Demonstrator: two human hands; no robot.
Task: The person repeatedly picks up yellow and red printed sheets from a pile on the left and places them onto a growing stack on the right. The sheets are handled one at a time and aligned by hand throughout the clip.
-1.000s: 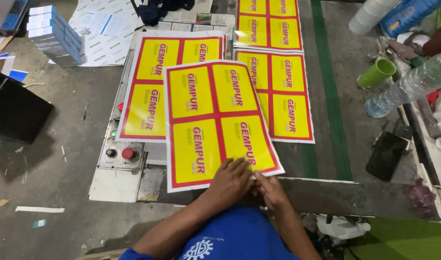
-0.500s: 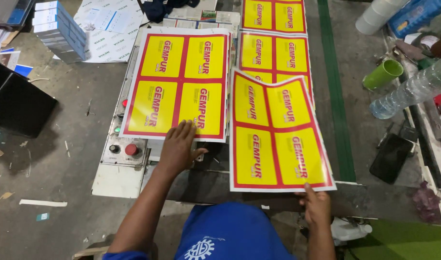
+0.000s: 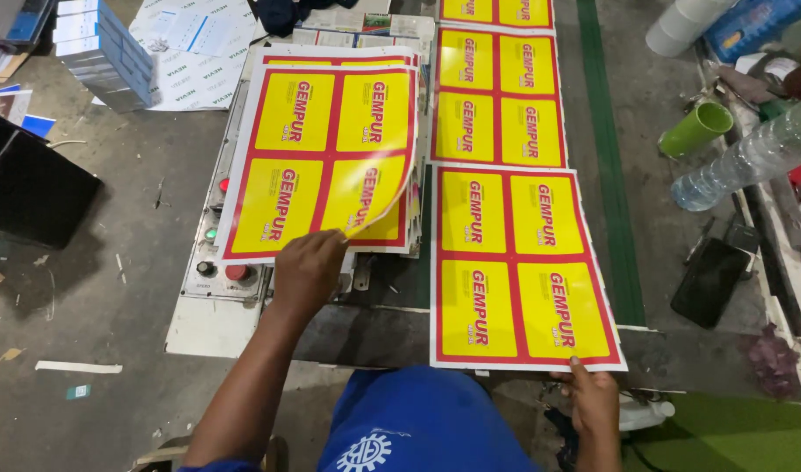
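Note:
My left hand (image 3: 308, 267) pinches the near right corner of the top printed sheet (image 3: 322, 144), a yellow and red sheet with four label panels, and curls that corner upward off the stack (image 3: 402, 240) below. My right hand (image 3: 592, 402) grips the near right edge of a second yellow and red sheet (image 3: 518, 267), which lies flat on the belt to the right of the stack. Beyond it, more matching sheets (image 3: 498, 96) lie in a row going away from me.
A control panel with red and green buttons (image 3: 218, 253) sits left of the stack. White boxes (image 3: 99, 48) stand at far left. On the right are a green cup (image 3: 696, 129), a clear plastic bottle (image 3: 750, 157) and a black phone (image 3: 710, 281).
My right hand carried one sheet from the stack to the right and laid it flat on the belt. My left hand moved onto the stack and lifted the top sheet's corner.

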